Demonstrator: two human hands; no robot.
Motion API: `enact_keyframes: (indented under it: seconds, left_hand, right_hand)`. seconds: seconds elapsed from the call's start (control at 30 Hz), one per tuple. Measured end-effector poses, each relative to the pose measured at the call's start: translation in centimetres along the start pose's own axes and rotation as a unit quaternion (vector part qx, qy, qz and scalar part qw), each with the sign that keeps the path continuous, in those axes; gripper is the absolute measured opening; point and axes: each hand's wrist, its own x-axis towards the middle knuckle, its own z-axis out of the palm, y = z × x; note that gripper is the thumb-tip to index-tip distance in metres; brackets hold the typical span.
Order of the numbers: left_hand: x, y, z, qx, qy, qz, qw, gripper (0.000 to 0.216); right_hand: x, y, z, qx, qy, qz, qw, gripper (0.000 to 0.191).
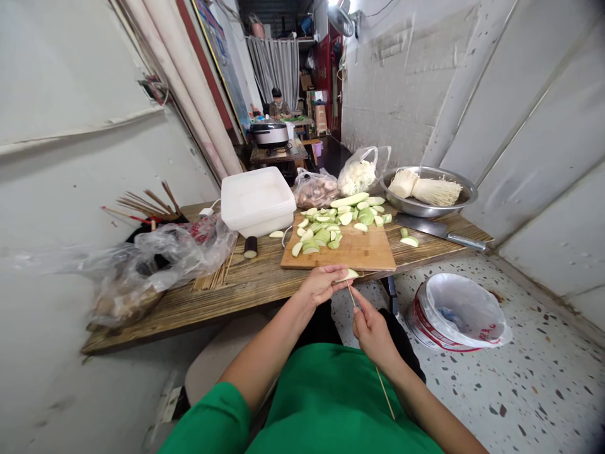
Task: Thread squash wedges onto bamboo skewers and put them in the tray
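In the head view, what I judge matters most in space is how a pale, green-edged slice (350,275) meets the upper end of a thin wooden stick (385,392). The slice sits in the left hand (324,284), whose grip is pinched around it, just in front of the near edge of the cutting board (362,251). Its long axis runs roughly from side to side. The right hand (371,325) has its grip closed around the stick, index finger stretched along the shaft towards the slice. The stick slants from the slice down and rightward over the green top (326,403), so the two long axes cross steeply. From the right grip, the slice lies forward and to the left; the left hand is nearer, already on it.

Whether the stick's end has entered the slice or only touches it, I cannot tell. The left fingers cover part of the slice, and the right hand hides the middle of the stick. On the bench (265,274), slices in the pile (326,230) overlap too much to count. The contents of the crumpled clear bag (189,252) at the left are blurred, and the person (278,107) at the back is too small to make out well.
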Motion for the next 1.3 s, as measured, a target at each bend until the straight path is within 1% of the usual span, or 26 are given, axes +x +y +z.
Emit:
enact_keyframes:
  seconds: [0.13,0.3,0.4,0.57,0.77,1.03,1.3]
  left_hand:
    - [0.2,0.6,-0.3,-0.011,0.025,0.015,0.999,0.013]
    - [0.4,1.4,-1.1,-0.017,0.004,0.015,1.000,0.013]
    - [0.4,1.5,-1.3,-0.036,0.015,0.017,0.999,0.009]
    - [0.4,1.6,-1.1,-0.049,0.028,0.011,0.998,0.005]
    - [0.4,1.7,-1.0,-0.051,0.027,0.003,0.998,0.007]
    - [0.4,1.6,-0.9,-0.053,0.022,0.008,0.998,0.008]
    - [0.3,1.6,-0.8,-0.049,0.027,0.005,0.998,0.009]
  right_hand:
    - [-0.4,0.0,0.1,0.025,-0.005,0.025,0.999,0.057]
    - [-0.9,-0.5,0.0,0.046,-0.018,0.029,0.998,0.057]
    - [-1.0,-1.1,-0.1,0.050,-0.021,0.029,0.998,0.056]
    - [-0.9,-1.5,0.2,0.057,-0.020,0.032,0.998,0.059]
    - [-0.8,-1.5,0.2,0.042,-0.011,0.034,0.999,0.059]
    - [-0.7,-1.2,0.3,0.064,-0.012,0.034,0.997,0.056]
    - [-0.9,-1.3,0.2,0.057,-0.012,0.032,0.998,0.054]
